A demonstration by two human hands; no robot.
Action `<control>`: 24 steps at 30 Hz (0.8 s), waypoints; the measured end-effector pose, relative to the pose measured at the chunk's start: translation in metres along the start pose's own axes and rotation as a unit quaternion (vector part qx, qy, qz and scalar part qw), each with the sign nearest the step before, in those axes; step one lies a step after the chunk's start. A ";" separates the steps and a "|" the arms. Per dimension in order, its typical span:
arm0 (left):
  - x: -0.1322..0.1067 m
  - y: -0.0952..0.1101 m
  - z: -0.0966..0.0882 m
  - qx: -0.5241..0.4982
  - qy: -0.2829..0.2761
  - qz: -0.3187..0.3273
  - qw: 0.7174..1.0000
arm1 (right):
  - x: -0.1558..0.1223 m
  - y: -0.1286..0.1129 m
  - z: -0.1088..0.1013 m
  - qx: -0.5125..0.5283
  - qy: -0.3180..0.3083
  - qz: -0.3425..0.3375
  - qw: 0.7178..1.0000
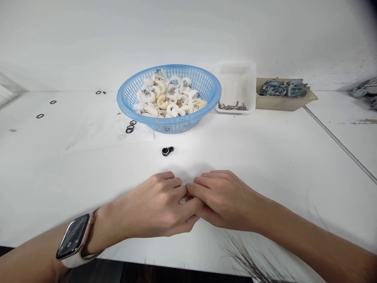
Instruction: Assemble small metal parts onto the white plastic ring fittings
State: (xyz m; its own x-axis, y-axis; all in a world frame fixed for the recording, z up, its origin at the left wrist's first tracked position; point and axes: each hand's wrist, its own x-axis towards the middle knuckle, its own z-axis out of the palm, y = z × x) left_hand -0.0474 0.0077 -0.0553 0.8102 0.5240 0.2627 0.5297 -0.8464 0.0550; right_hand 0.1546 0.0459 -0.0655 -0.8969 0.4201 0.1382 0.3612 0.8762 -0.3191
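Near the front of the white table, my left hand (pixel 165 206) and my right hand (pixel 219 196) meet, fingers curled and thumbs touching. Whatever they pinch between them is hidden by the fingers. A smartwatch (pixel 73 237) sits on my left wrist. Just beyond the hands lies a small black part with a metal ring (pixel 167 151). Farther back stands a blue plastic basket (pixel 123 103), heaped with white curved plastic pieces (pixel 176 110) that carry small metal bits.
Right of the basket is a white tray (pixel 250 88) with small metal pins (pixel 234 106). Beside it, a beige bin (pixel 279 103) holds grey metal parts (pixel 284 88). Several black rings (pixel 129 129) lie left of the basket, some on a clear sheet. A seam (pixel 338 142) crosses the table at right.
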 end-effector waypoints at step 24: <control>-0.003 0.001 -0.001 0.013 -0.027 0.001 1.000 | 0.000 -0.001 0.001 -0.017 0.000 -0.003 1.000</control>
State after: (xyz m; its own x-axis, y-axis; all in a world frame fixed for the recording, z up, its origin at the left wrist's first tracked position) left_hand -0.0492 0.0051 -0.0545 0.8238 0.5267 0.2095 0.5332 -0.8455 0.0291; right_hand 0.1534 0.0446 -0.0663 -0.8993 0.4145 0.1398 0.3641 0.8864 -0.2859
